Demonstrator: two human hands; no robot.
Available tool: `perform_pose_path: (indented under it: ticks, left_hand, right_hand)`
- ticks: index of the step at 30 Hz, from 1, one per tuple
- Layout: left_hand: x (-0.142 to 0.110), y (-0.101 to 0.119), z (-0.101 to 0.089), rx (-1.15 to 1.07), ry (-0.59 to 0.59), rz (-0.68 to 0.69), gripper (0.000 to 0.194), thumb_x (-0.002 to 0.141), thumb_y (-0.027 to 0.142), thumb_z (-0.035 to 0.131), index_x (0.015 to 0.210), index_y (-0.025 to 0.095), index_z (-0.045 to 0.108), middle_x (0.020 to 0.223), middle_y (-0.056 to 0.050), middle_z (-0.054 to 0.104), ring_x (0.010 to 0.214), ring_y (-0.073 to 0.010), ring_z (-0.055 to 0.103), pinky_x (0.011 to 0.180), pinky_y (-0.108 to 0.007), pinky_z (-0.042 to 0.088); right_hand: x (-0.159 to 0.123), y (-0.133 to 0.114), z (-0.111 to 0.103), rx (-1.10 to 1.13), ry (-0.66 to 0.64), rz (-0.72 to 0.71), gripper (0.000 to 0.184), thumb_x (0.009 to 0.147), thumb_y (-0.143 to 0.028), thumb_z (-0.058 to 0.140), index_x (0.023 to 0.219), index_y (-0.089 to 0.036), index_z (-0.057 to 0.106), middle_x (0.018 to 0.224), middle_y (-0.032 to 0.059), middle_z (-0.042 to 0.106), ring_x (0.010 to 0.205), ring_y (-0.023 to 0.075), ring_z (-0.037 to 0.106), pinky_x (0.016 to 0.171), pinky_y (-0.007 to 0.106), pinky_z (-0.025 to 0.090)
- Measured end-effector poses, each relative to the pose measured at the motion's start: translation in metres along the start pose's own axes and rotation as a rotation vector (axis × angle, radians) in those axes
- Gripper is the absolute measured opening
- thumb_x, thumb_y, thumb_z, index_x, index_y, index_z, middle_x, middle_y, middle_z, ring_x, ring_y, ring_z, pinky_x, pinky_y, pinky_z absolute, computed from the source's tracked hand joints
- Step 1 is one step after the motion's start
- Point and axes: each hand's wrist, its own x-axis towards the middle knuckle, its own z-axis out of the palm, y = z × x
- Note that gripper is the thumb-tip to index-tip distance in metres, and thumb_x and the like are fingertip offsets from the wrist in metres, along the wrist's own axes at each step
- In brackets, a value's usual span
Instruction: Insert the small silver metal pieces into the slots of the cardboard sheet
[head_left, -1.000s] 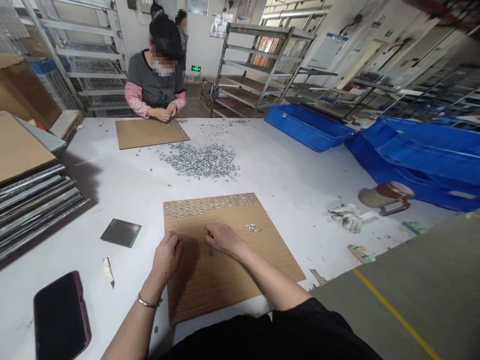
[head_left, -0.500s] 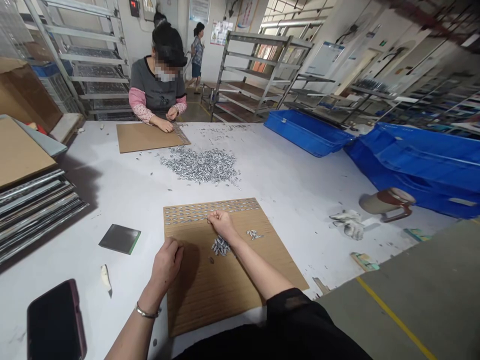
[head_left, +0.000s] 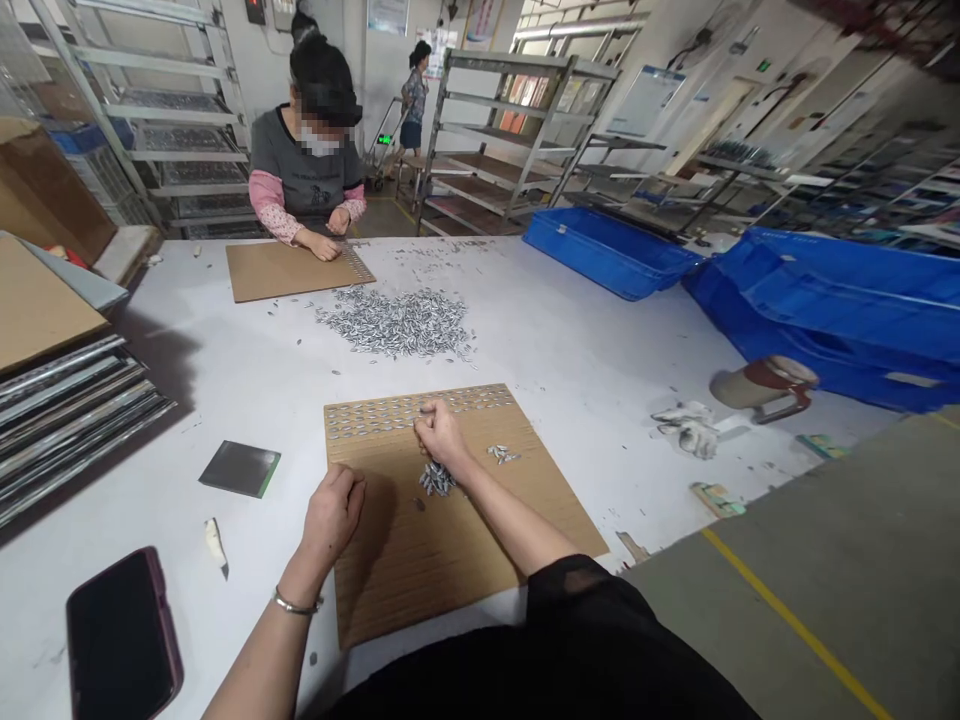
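Note:
A ribbed brown cardboard sheet (head_left: 427, 580) lies in front of me, with rows of small silver leaf-shaped pieces (head_left: 367, 418) along its far edge. My right hand (head_left: 441, 437) is over the lower row, its fingertips pinched at the sheet; whatever sits between them is too small to make out. Close below it is a small heap of silver pieces (head_left: 436, 479), partly covered by the hand. A few more loose pieces (head_left: 502, 454) rest to the right of my forearm. My left hand (head_left: 334, 510) is curled closed at the sheet's left edge, its fingertips hidden.
Beyond the sheet spreads a large pile of silver pieces (head_left: 405, 322). A co-worker (head_left: 307, 160) works at another cardboard sheet (head_left: 281, 272). Left are a phone (head_left: 120, 635), a knife (head_left: 215, 545), a dark block (head_left: 240, 469) and stacked boards (head_left: 67, 420). Right are a mug (head_left: 761, 385) and blue bins (head_left: 607, 255).
The whole view has shifted slightly. My right hand has turned a little at the row, still pinched. My left hand stays curled at the sheet's edge.

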Motion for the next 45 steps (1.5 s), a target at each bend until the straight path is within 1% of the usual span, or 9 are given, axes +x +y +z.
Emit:
perform_pose_path:
  ticks: [2,5,12,18,23,31,37,41,45]
  left_hand:
    - [0.0,0.0,0.001,0.009,-0.003,-0.002,0.015,0.096,0.024,0.047,0.09,0.023,0.061,0.09,-0.005,0.062,0.085,-0.02,0.062,0.078,-0.034,0.053]
    - [0.001,-0.001,0.002,0.028,-0.005,-0.009,0.016,0.097,0.025,0.047,0.09,0.023,0.061,0.09,-0.005,0.062,0.085,-0.0199,0.063,0.079,-0.034,0.053]
    - [0.001,-0.001,0.001,0.01,0.002,0.015,0.016,0.097,0.024,0.046,0.089,0.023,0.06,0.089,-0.005,0.062,0.084,-0.0196,0.063,0.078,-0.033,0.053]
    - [0.001,-0.004,0.002,-0.012,0.02,0.026,0.015,0.096,0.024,0.048,0.091,0.023,0.062,0.088,-0.005,0.063,0.084,-0.0197,0.064,0.076,-0.032,0.054]
    - [0.001,-0.005,0.002,-0.014,0.04,0.05,0.016,0.098,0.023,0.047,0.09,0.023,0.061,0.088,-0.005,0.064,0.082,-0.019,0.064,0.075,-0.031,0.054]
    - [0.001,-0.013,0.004,0.018,0.08,0.095,0.016,0.098,0.025,0.048,0.087,0.024,0.06,0.084,-0.004,0.064,0.08,-0.0195,0.065,0.072,-0.031,0.054]
    - [0.003,-0.016,0.005,0.045,0.085,0.116,0.016,0.098,0.026,0.049,0.087,0.024,0.06,0.084,-0.004,0.064,0.08,-0.0199,0.066,0.073,-0.032,0.054]
    - [0.003,-0.016,0.005,0.05,0.091,0.125,0.016,0.098,0.027,0.048,0.087,0.024,0.06,0.084,-0.004,0.065,0.08,-0.02,0.066,0.073,-0.032,0.055]
    - [0.003,-0.013,0.003,0.044,0.083,0.121,0.016,0.098,0.027,0.049,0.087,0.023,0.059,0.084,-0.004,0.064,0.08,-0.0196,0.066,0.074,-0.032,0.055]
  right_hand:
    - [-0.018,-0.001,-0.012,-0.103,-0.027,-0.182,0.014,0.091,-0.025,0.051,0.098,-0.019,0.062,0.065,-0.0029,0.061,0.061,0.0137,0.059,0.063,0.023,0.045]
    - [-0.047,-0.003,-0.031,-0.328,-0.261,-0.358,0.013,0.091,-0.022,0.056,0.085,-0.021,0.067,0.082,0.0023,0.068,0.081,0.0161,0.062,0.076,0.025,0.043]
    - [-0.068,-0.007,-0.037,-0.64,-0.448,-0.442,0.009,0.09,-0.016,0.06,0.093,-0.019,0.067,0.099,0.0063,0.065,0.089,0.0175,0.058,0.075,0.026,0.039]
    - [-0.041,-0.016,-0.044,-0.519,-0.343,-0.414,0.016,0.096,-0.013,0.047,0.094,-0.019,0.062,0.091,0.0035,0.064,0.085,0.0155,0.057,0.077,0.025,0.038]
    - [-0.034,-0.024,-0.057,-0.689,-0.371,-0.304,0.019,0.099,-0.015,0.044,0.098,-0.017,0.062,0.093,0.007,0.067,0.083,0.0166,0.06,0.074,0.026,0.036]
    - [-0.037,-0.027,-0.056,-0.772,-0.364,-0.353,0.021,0.086,-0.007,0.05,0.087,-0.016,0.068,0.093,0.0089,0.072,0.087,0.0182,0.064,0.074,0.025,0.037]
    - [-0.035,-0.013,-0.058,-0.757,-0.293,-0.406,0.022,0.095,-0.013,0.046,0.086,-0.016,0.066,0.091,0.0102,0.071,0.087,0.019,0.064,0.076,0.026,0.039]
    - [-0.034,-0.004,-0.056,-0.606,-0.223,-0.437,0.022,0.1,-0.018,0.04,0.093,-0.017,0.061,0.091,0.01,0.069,0.087,0.0189,0.062,0.08,0.027,0.04]
    - [-0.021,0.011,-0.057,-0.231,-0.148,-0.257,0.025,0.101,-0.02,0.033,0.102,-0.018,0.058,0.081,0.0031,0.067,0.07,0.0144,0.061,0.07,0.024,0.043]
